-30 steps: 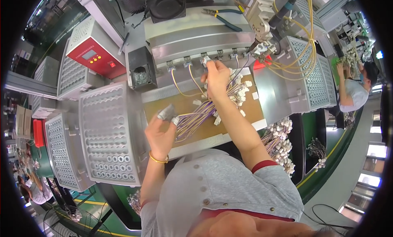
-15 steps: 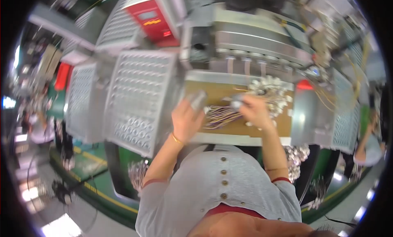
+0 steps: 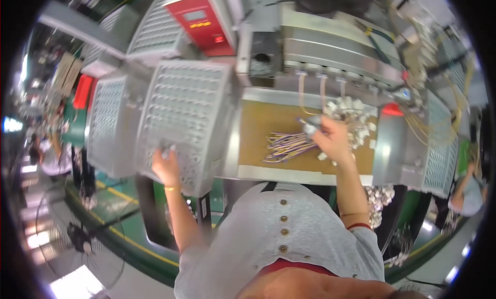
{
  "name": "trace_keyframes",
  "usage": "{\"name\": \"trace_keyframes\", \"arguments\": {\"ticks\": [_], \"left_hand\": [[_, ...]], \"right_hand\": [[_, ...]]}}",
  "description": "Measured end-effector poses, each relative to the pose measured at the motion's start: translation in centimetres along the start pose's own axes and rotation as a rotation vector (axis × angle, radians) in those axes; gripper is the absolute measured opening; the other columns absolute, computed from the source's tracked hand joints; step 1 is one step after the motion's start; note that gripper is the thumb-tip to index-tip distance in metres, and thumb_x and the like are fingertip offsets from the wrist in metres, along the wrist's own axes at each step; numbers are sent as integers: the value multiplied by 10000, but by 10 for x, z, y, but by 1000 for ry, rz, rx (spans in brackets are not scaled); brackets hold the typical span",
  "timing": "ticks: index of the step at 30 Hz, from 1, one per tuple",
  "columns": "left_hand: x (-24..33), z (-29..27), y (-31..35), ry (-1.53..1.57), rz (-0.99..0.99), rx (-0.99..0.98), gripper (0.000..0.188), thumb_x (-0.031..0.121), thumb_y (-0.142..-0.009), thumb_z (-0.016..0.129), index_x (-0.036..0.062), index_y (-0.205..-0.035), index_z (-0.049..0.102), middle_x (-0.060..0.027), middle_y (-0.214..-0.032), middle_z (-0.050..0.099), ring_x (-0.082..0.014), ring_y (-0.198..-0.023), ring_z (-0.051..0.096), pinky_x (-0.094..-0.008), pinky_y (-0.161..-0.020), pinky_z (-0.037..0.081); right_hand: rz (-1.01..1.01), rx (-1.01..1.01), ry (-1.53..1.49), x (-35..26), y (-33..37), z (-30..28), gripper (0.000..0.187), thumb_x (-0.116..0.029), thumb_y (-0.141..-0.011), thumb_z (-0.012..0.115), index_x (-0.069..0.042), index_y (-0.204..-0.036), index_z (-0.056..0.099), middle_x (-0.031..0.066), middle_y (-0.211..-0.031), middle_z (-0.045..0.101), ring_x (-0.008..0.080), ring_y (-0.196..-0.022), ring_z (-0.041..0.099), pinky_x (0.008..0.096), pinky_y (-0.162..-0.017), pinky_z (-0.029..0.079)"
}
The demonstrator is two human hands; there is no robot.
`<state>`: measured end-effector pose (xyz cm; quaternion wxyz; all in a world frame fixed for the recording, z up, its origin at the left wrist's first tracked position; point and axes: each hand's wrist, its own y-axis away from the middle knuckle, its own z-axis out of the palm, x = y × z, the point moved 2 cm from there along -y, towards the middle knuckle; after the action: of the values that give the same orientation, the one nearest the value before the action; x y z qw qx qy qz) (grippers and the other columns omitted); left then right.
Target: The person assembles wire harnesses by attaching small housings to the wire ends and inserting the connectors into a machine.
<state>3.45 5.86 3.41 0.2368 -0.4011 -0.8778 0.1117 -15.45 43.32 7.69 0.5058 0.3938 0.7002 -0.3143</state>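
Note:
At the lower part of a grey tray (image 3: 199,110) with rows of round pockets, my left hand (image 3: 165,167) has its fingertips closed around a small grey part (image 3: 166,148), blurred by motion. Over the brown work mat (image 3: 256,118), my right hand (image 3: 333,139) grips a small grey metallic piece (image 3: 310,128) between thumb and fingers; its exact kind is unclear. A bundle of yellow and purple wires (image 3: 289,146) lies on the mat just left of this hand. Beyond the right hand is a pile of white connectors (image 3: 351,113) with wires.
A red-fronted box with a display (image 3: 201,22) stands behind the tray. At the back, a metal fixture (image 3: 338,48) has pale cables hanging down, with pliers (image 3: 377,43) on top. Another grey tray (image 3: 106,126) stands at the far left. A red piece (image 3: 392,110) lies to the right.
My left hand has moved left from the mat to the tray with a grey part. My right hand stays over the wires, still gripping its piece.

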Motion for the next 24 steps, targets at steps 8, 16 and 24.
{"name": "trace_keyframes", "arguments": {"ticks": [8,16,24], "left_hand": [[204,28,29,1559,-195,-885,296,-1,-785,537,-11,-1081,515,-87,-983,576,-151,-784,573,-239,-577,489],[248,35,48,1617,-104,-1067,376,22,-774,577,-40,-1129,470,-122,-1035,559,-148,-812,559,-230,-566,485],[250,30,50,1618,57,-1003,406,10,-774,584,-70,-1148,451,-148,-1096,530,-147,-859,547,-228,-595,489]], "right_hand": [[-9,39,50,-13,1,13,66,-29,-755,568,10,-803,589,-12,-642,522,22,-564,442,187,-479,365],[-6,85,-121,-13,10,0,67,-27,-717,585,9,-704,531,-25,-599,469,14,-530,394,191,-443,322],[-116,14,8,-17,8,-5,100,-45,-687,627,6,-680,541,-6,-565,501,31,-517,414,206,-441,345]]}}
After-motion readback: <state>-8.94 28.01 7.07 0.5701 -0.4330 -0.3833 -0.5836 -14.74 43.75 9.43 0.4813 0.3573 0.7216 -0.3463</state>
